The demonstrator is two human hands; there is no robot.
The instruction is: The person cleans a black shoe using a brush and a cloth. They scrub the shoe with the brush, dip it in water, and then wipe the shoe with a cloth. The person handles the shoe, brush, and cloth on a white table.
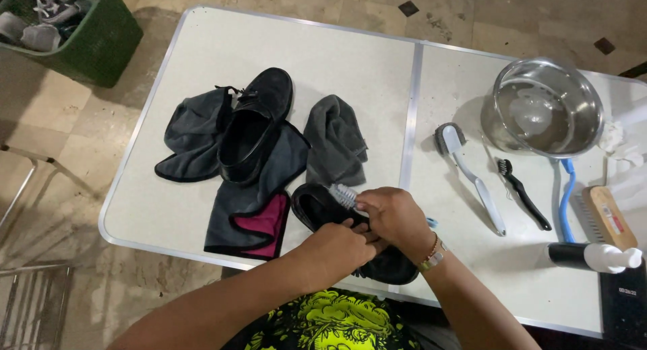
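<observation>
L hand grips black shoe under R hand, closed on white-bristle brush atop it.

Bare forearms, beaded bracelet on rt wrist, black/neon-yellow print shirt.

shiny polished metal bowl, matt black leather-looking shoes, soft fuzzy grey cloth rags, plastic-handled brushes, one wooden-backed brush, all on a smooth white table
</observation>
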